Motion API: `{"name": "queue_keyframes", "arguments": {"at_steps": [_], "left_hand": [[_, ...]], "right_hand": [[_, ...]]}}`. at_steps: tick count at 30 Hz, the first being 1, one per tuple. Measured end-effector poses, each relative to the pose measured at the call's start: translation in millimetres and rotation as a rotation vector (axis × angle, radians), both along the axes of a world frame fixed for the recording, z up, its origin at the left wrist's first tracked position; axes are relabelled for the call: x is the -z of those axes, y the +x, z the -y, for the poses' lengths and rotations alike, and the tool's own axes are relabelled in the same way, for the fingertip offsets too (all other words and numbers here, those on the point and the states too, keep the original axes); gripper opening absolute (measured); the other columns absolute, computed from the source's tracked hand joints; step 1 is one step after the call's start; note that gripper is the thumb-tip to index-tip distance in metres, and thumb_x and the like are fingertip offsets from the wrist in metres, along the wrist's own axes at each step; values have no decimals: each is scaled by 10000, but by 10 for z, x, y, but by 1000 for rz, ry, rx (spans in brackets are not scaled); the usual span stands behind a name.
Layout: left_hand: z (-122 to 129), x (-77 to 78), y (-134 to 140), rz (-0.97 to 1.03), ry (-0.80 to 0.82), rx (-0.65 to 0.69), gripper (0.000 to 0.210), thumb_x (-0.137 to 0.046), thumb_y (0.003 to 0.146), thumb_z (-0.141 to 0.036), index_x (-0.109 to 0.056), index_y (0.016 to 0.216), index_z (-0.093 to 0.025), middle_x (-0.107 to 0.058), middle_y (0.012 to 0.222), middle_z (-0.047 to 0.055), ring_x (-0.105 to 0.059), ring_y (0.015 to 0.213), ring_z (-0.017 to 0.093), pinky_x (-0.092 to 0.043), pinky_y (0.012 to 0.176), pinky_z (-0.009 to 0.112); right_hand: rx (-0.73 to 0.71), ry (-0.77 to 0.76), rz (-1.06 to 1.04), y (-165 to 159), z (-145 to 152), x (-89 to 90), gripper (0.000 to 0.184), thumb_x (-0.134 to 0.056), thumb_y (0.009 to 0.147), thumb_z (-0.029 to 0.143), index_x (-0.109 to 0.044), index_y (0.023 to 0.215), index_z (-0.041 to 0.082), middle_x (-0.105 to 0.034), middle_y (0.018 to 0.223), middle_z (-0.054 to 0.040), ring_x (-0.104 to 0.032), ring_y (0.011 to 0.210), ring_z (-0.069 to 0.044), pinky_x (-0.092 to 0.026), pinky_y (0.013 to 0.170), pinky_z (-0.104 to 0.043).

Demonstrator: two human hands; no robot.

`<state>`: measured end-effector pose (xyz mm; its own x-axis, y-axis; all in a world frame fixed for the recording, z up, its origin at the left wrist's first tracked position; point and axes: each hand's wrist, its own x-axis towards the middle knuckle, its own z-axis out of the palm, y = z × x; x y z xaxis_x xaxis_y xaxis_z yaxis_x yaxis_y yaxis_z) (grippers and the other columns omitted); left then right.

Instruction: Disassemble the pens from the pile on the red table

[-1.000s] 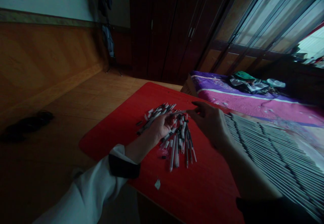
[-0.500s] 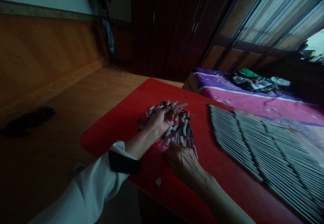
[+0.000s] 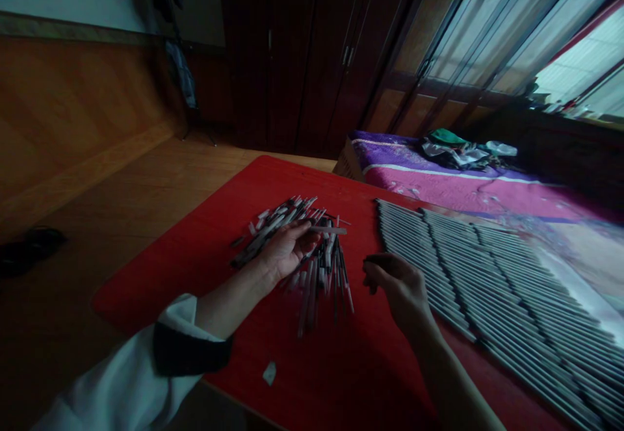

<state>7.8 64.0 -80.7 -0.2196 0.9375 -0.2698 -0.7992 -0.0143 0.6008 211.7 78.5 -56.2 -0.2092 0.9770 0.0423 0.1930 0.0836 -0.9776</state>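
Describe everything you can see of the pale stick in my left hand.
The pale stick is slim and straight and looks like cloudy plastic. One end is hidden in your left hand; the rest sticks out toward the right, roughly level in the picture, in front of or above loose pen parts. Your right hand isn't touching it. Finer details are too blurred.

A loose white sleeve [image 3: 121,372] on the left arm [image 3: 234,302] bears a broad black band [image 3: 190,352] and a pale folded edge [image 3: 179,312]
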Motion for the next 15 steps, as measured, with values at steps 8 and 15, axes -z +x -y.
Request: {"name": "queue_keyframes", "arguments": {"at_steps": [8, 15], "left_hand": [[31, 28, 79, -115, 16, 107, 163, -675, 661, -62, -649, 813, -115, -681, 729, 78, -635, 567, 119, -486, 504, 187], [77, -11, 167, -212, -27, 61, 161, -680, 635, -63, -660, 780, -130, -677, 688, 68, -625, 544, 124, -476, 472, 191]], "right_hand": [[-9, -71, -236, 52, -33, 105, 219, -662, 659, 276, -643, 802, 113, -645, 605, -42, -579, 461, -125, -459, 393, -227], [-3, -103, -493, 19, 24, 117, 159, -672, 680, 234, -591, 789, 151, -686, 732, -56, -635, 524, -149, -490, 423, -236]]}}
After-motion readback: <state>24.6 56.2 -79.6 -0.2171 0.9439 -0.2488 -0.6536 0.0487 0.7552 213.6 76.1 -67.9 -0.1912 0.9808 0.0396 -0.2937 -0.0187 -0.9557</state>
